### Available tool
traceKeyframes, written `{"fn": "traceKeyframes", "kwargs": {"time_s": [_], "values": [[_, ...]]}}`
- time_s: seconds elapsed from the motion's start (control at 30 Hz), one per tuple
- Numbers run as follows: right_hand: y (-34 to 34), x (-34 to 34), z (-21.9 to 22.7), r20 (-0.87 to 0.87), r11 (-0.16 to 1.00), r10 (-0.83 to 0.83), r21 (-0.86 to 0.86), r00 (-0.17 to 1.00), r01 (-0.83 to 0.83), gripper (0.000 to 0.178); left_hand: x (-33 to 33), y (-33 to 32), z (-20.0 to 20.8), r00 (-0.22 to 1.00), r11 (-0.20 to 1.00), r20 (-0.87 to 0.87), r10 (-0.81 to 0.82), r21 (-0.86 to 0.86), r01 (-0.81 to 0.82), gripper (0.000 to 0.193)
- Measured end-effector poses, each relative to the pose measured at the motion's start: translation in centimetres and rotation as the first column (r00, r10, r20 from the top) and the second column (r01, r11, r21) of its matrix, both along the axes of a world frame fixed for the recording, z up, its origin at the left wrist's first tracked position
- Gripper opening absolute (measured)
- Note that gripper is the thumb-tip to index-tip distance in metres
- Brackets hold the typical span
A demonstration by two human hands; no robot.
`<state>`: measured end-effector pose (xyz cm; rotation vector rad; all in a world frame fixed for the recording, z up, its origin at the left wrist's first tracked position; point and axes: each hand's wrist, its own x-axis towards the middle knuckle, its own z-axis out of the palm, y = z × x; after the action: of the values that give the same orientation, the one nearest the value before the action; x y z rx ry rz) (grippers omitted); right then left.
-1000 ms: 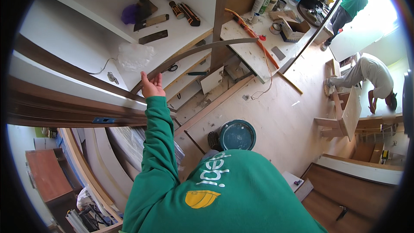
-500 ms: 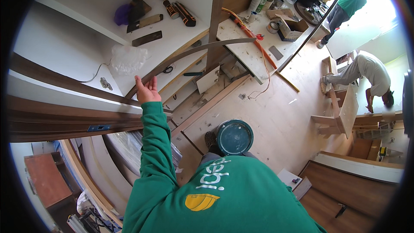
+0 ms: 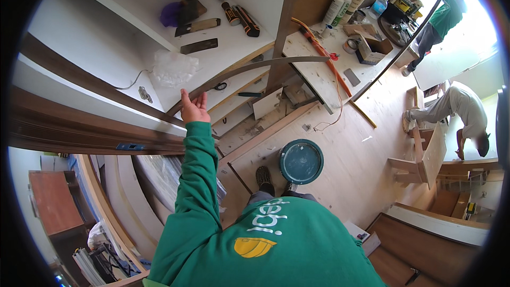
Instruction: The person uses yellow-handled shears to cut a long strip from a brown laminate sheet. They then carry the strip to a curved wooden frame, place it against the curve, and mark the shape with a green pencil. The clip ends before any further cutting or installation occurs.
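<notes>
The person's left hand [image 3: 195, 109], palm turned up, has hold of a long brown strip [image 3: 255, 65] near its lower end, the fingers half-curled and loose rather than clenched. The right hand is out of my sight, so I can't tell its grip. The strip bows along the front of the white cabinet shelf [image 3: 232, 48], its far end over the white worktop [image 3: 305, 56] near an orange bar [image 3: 322, 53]; whether it touches there I can't tell. On the shelf lie crumpled clear plastic [image 3: 172, 69] and a dark flat plate [image 3: 199, 46]. A lidded bucket [image 3: 302, 161] stands by the person's feet.
</notes>
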<state>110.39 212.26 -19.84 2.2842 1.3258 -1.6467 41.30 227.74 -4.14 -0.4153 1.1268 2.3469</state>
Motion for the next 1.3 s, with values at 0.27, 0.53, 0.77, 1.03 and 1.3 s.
{"fn": "traceKeyframes", "kwargs": {"time_s": [0.27,0.53,0.77,1.03,1.3], "values": [[1.7,1.8,0.1,-0.014,0.999,0.029,0.012,0.999,-0.029,0.023,0.0,0.2,-0.5,1.0,1.0,-0.019,0.02,0.021,-0.02,0.076],[5.7,8.3,1.2,-0.003,0.994,0.106,-0.011,0.994,-0.106,0.022,-0.3,0.3,-1.4,0.998,0.999,-0.051,0.031,0.035,-0.03,0.073],[18.8,12.7,8.0,-0.001,0.848,0.525,0.076,0.851,-0.524,0.021,-0.3,0.3,-1.7,0.997,0.999,-0.078,0.019,-0.045,-0.023,0.077],[39.8,-18.5,19.9,0.006,0.278,0.904,0.751,0.428,-0.598,0.011,0.6,0.4,-1.5,0.987,0.994,-0.141,0.075,-0.067,-0.085,0.084],[44.9,-39.6,26.4,0.679,-0.536,0.694,0.709,0.239,-0.458,0.037,1.9,0.5,-1.1,0.979,0.983,-0.183,0.091,-0.142,-0.118,0.08]]}}
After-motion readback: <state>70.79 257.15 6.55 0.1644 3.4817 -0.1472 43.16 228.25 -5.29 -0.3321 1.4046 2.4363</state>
